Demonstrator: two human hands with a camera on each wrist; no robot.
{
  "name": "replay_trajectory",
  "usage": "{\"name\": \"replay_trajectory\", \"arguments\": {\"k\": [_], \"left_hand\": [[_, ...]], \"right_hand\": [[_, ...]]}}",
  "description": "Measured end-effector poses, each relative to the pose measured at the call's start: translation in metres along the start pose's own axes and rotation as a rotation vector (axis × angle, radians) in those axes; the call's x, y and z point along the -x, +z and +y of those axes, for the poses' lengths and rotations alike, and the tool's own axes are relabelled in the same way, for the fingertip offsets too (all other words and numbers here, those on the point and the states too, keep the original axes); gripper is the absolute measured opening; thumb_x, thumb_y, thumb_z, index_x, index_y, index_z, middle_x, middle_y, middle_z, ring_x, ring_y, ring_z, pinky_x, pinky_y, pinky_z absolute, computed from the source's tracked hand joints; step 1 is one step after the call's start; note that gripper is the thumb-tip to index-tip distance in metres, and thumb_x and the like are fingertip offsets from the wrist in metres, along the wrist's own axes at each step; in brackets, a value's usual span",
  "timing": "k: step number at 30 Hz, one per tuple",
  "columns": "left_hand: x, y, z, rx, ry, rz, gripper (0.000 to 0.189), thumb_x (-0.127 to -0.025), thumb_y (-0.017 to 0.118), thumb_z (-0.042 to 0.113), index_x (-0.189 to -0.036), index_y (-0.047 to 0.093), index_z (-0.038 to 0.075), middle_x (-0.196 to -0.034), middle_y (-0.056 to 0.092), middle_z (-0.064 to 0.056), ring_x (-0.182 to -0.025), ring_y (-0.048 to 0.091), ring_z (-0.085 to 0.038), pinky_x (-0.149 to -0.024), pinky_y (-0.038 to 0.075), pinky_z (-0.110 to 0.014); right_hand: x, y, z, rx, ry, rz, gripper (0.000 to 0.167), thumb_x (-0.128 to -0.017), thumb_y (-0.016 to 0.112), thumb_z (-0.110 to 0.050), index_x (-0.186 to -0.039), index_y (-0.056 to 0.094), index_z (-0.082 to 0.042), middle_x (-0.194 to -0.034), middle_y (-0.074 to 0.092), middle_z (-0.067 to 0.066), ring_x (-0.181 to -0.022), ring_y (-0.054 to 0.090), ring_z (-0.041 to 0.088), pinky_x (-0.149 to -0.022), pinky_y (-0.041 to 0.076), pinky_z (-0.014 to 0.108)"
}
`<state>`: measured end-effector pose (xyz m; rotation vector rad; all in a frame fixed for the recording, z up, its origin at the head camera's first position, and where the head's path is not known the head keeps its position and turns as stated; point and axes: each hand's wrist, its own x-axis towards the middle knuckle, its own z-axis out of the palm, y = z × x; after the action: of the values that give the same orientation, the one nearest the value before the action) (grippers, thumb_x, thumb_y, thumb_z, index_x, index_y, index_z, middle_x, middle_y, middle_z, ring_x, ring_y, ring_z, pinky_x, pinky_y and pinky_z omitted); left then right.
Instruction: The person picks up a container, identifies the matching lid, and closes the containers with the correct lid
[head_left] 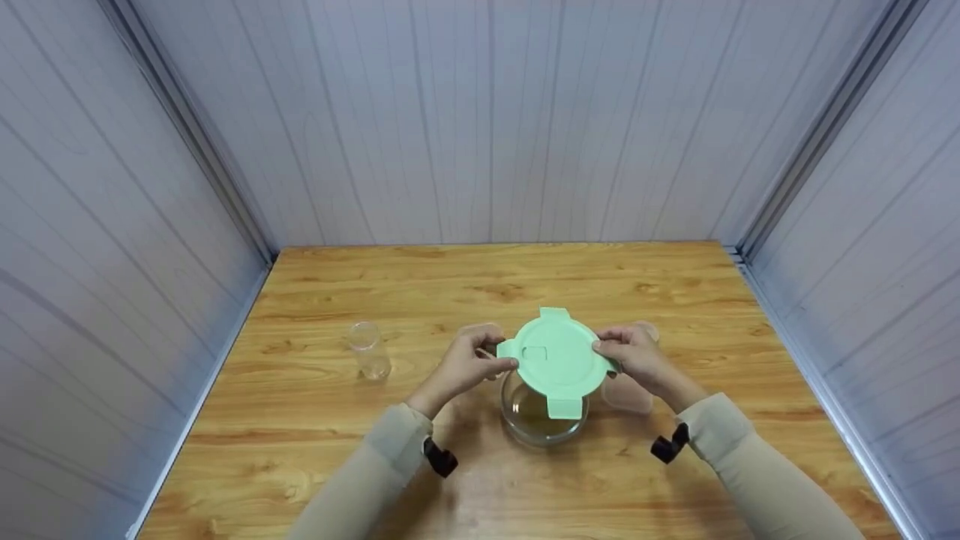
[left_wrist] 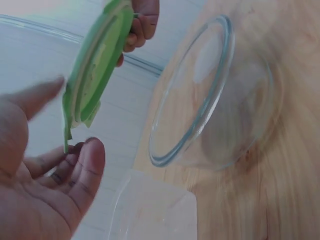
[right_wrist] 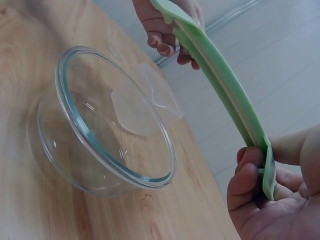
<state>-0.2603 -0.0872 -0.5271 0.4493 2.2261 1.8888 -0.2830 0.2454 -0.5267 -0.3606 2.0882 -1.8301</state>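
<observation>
A light-green round lid (head_left: pixel 559 354) with flap tabs is held tilted above a clear glass bowl (head_left: pixel 541 427). My right hand (head_left: pixel 637 356) pinches its right edge, thumb on top and fingers curled beneath, as the right wrist view (right_wrist: pixel 277 180) shows. At the opposite tab, my left hand (head_left: pixel 469 364) has its thumb against the lid's edge and its fingers bent under the tab (left_wrist: pixel 67 135). Below, the round bowl (right_wrist: pixel 107 130) stands upright on the table, its rim apart from the lid.
On the wooden table (head_left: pixel 300 465), a clear cylindrical container (head_left: pixel 369 351) stands to the left. A translucent plastic piece (head_left: pixel 627 394) lies right of the bowl, partly behind my right hand. More clear pieces sit behind both hands, mostly hidden. Pale panel walls (head_left: pixel 480 120) surround the table's back and sides.
</observation>
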Motion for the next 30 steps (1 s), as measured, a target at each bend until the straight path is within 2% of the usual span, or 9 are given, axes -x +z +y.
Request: {"name": "replay_trajectory", "arguments": {"k": [2,4,9,14,18,24,30], "left_hand": [[0.0,0.001,-0.001,0.048,-0.049,0.021,0.025,-0.091,0.083,0.0,-0.103,0.064,-0.009,-0.08,0.055,-0.002,-0.068,0.065,-0.013,-0.061,0.058,-0.024],[0.001,0.003,-0.001,0.074,-0.113,0.041,0.023,-0.091,0.084,0.001,-0.104,0.066,-0.007,-0.078,0.053,0.0,-0.069,0.067,-0.012,-0.062,0.061,-0.026],[0.004,0.009,0.0,0.066,-0.215,0.083,0.021,-0.09,0.086,0.007,-0.106,0.075,-0.003,-0.078,0.067,0.001,-0.067,0.072,-0.012,-0.063,0.064,-0.027],[0.008,0.014,-0.002,0.051,-0.282,0.146,0.022,-0.087,0.088,0.005,-0.1,0.073,-0.002,-0.079,0.066,0.001,-0.065,0.068,-0.01,-0.059,0.061,-0.024],[0.013,0.017,-0.005,0.02,-0.311,0.165,0.024,-0.085,0.089,0.004,-0.095,0.067,0.001,-0.077,0.063,0.001,-0.063,0.067,-0.011,-0.056,0.057,-0.022],[0.021,0.019,-0.008,-0.021,-0.297,0.158,0.029,-0.083,0.089,0.002,-0.089,0.061,0.005,-0.07,0.06,0.001,-0.061,0.065,-0.012,-0.054,0.055,-0.022],[0.025,0.018,-0.013,-0.069,-0.34,0.15,0.03,-0.084,0.091,0.007,-0.095,0.063,0.003,-0.077,0.059,-0.001,-0.066,0.068,-0.015,-0.058,0.061,-0.028]], "right_hand": [[0.0,0.001,0.001,0.017,-0.001,-0.001,0.037,-0.109,0.058,-0.005,-0.133,0.059,0.023,-0.089,0.075,-0.007,-0.068,0.062,0.002,-0.059,0.05,0.018],[0.001,0.002,0.002,0.033,0.001,-0.002,0.038,-0.109,0.059,-0.005,-0.133,0.058,0.024,-0.089,0.075,-0.007,-0.069,0.062,0.002,-0.059,0.05,0.018],[0.002,0.005,0.005,0.058,0.023,-0.006,0.04,-0.109,0.06,-0.007,-0.135,0.057,0.023,-0.093,0.076,-0.006,-0.076,0.069,0.003,-0.065,0.055,0.017],[0.004,0.01,0.005,0.136,0.037,0.006,0.037,-0.107,0.065,-0.009,-0.131,0.062,0.02,-0.091,0.076,-0.003,-0.078,0.071,0.004,-0.068,0.057,0.017],[0.006,0.014,0.01,0.205,0.051,0.01,0.035,-0.106,0.066,-0.01,-0.128,0.065,0.018,-0.094,0.073,0.0,-0.082,0.067,0.007,-0.068,0.057,0.018],[0.009,0.019,0.014,0.258,0.049,0.013,0.032,-0.104,0.07,-0.01,-0.125,0.069,0.014,-0.099,0.071,0.005,-0.089,0.061,0.012,-0.07,0.055,0.02],[0.01,0.024,0.019,0.288,0.093,0.013,0.035,-0.104,0.07,-0.011,-0.129,0.069,0.013,-0.109,0.073,0.011,-0.096,0.061,0.014,-0.075,0.055,0.021]]}}
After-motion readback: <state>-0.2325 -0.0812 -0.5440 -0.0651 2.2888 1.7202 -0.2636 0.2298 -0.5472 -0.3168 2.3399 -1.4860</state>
